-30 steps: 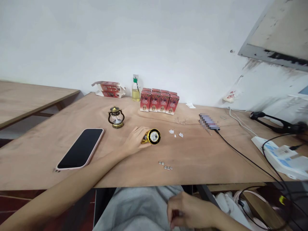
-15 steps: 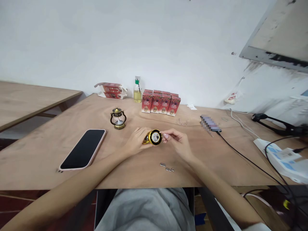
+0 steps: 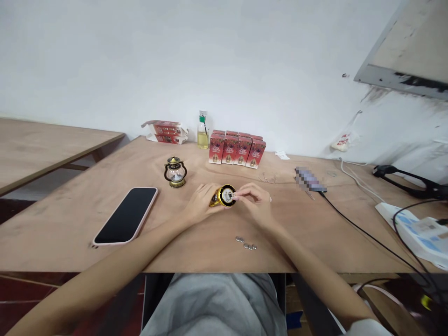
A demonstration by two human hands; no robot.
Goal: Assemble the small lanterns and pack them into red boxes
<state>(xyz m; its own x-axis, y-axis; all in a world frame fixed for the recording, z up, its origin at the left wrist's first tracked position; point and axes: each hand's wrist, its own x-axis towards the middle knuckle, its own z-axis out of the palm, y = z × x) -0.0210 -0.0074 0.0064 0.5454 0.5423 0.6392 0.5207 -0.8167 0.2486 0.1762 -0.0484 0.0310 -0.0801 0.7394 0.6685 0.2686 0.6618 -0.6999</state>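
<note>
A small gold lantern lies tipped on its side above the middle of the table, between the two hands. Its round base faces the person, turned slightly right; its long axis runs back and to the left, into the left hand, whose fingers wrap the body. The right hand has thumb and fingertips narrowed together at the base; whether they grip anything small, I cannot tell.

A second lantern stands upright, its axis vertical, with something white inside its clear globe. A bottle with a green top holds yellow liquid. The red boxes stand in close rows, their contents hidden. Beside the bottle lies a carton with its flap open; what is inside is unclear.
</note>
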